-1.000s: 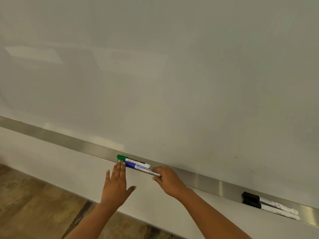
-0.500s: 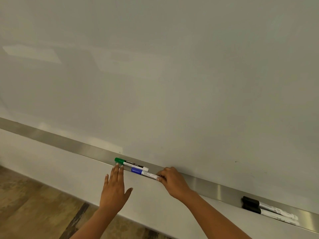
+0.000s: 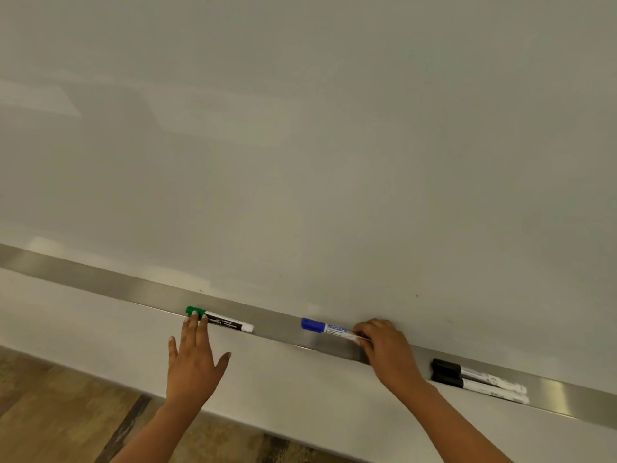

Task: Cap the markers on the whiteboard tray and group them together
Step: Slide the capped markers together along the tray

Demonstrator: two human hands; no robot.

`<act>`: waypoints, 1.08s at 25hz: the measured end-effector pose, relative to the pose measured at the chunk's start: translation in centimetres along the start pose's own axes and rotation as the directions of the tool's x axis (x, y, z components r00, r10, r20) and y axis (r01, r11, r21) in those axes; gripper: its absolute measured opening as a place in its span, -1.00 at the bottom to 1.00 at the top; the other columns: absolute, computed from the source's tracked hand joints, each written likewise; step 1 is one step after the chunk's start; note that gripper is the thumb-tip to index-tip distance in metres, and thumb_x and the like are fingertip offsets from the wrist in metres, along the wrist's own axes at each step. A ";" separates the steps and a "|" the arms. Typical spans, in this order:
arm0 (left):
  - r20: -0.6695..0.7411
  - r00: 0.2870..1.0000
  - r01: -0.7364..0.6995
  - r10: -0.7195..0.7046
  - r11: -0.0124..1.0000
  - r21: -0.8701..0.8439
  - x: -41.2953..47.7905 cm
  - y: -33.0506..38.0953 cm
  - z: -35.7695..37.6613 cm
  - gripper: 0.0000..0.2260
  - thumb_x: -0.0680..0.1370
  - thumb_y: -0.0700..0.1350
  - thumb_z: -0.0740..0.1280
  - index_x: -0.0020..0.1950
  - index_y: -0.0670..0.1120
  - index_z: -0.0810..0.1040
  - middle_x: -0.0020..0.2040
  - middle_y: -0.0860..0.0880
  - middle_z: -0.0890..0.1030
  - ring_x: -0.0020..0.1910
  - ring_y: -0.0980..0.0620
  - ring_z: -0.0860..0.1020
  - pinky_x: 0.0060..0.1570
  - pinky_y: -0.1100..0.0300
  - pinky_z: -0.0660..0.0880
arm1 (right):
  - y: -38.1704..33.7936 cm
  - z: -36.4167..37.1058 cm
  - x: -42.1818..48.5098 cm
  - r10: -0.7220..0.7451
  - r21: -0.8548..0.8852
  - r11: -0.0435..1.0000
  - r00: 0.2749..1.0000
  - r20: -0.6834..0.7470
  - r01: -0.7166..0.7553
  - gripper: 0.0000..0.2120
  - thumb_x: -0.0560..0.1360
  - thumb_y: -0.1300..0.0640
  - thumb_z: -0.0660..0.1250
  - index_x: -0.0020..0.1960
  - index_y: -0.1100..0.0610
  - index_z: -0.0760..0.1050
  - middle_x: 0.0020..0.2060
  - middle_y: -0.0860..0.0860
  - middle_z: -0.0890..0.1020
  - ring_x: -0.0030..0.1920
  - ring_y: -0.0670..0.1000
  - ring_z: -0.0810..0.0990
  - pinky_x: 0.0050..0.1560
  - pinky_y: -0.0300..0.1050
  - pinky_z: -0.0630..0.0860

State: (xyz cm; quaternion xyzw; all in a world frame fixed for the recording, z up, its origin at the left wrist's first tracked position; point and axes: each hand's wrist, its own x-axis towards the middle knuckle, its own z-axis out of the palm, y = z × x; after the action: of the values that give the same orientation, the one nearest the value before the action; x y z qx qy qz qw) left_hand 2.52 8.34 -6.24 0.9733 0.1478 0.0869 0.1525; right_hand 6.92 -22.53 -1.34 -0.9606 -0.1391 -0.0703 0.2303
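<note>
A green-capped marker [image 3: 223,321] lies on the metal whiteboard tray [image 3: 100,282]. My left hand [image 3: 195,365] is flat and spread, fingertips touching its green cap. My right hand [image 3: 384,352] pinches the tail of a blue-capped marker [image 3: 320,326], which lies along the tray to the right of the green one. Two black-capped markers [image 3: 477,379] lie side by side on the tray further right, just past my right wrist.
The blank whiteboard [image 3: 300,145] fills the upper view. Below the tray runs a white wall panel [image 3: 66,329], with wood-pattern floor [image 3: 50,412] at the lower left.
My right hand has slid the blue marker rightward along the tray, away from the green marker and toward the black pair. My left hand stays at the green cap.
</note>
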 end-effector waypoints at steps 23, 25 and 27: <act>0.102 0.977 -0.191 0.186 0.981 0.045 -2.1 4.6 2.4 -0.22 0.45 0.36 -0.24 0.39 -0.20 0.20 0.40 -0.25 0.34 0.38 -0.18 0.25 0.27 -0.19 0.16 | 0.0 -0.3 -5.5 0.061 -0.023 0.998 0.991 0.117 -0.059 -0.19 0.41 -0.34 -0.35 0.27 0.12 0.38 0.21 0.09 0.55 0.21 0.09 0.49 0.27 -0.05 0.37; 0.100 0.977 -0.196 0.190 0.979 0.051 -2.0 4.5 2.5 -0.22 0.44 0.36 -0.25 0.39 -0.19 0.19 0.41 -0.24 0.33 0.39 -0.16 0.24 0.27 -0.19 0.15 | 0.1 -0.1 -5.7 0.100 -0.066 0.993 0.991 0.084 -0.095 -0.22 0.47 -0.28 -0.37 0.13 0.10 0.50 -0.02 0.04 0.68 -0.03 0.03 0.64 0.03 -0.10 0.56; 0.105 0.976 -0.199 0.193 0.979 0.052 -2.1 4.5 2.5 -0.22 0.45 0.36 -0.25 0.39 -0.19 0.20 0.40 -0.24 0.34 0.39 -0.15 0.23 0.27 -0.18 0.15 | 0.1 -0.4 -5.8 0.133 -0.073 0.989 0.988 0.079 -0.128 -0.27 0.52 -0.22 -0.34 0.05 0.08 0.54 -0.13 -0.01 0.70 -0.14 -0.03 0.67 -0.10 -0.16 0.59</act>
State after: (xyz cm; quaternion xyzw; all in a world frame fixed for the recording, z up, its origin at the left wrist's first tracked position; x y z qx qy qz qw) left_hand 2.29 2.92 -7.34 0.9905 0.0459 0.0482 0.1200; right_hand 1.38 -24.14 -2.17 -0.9770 -0.0828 -0.0195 0.1957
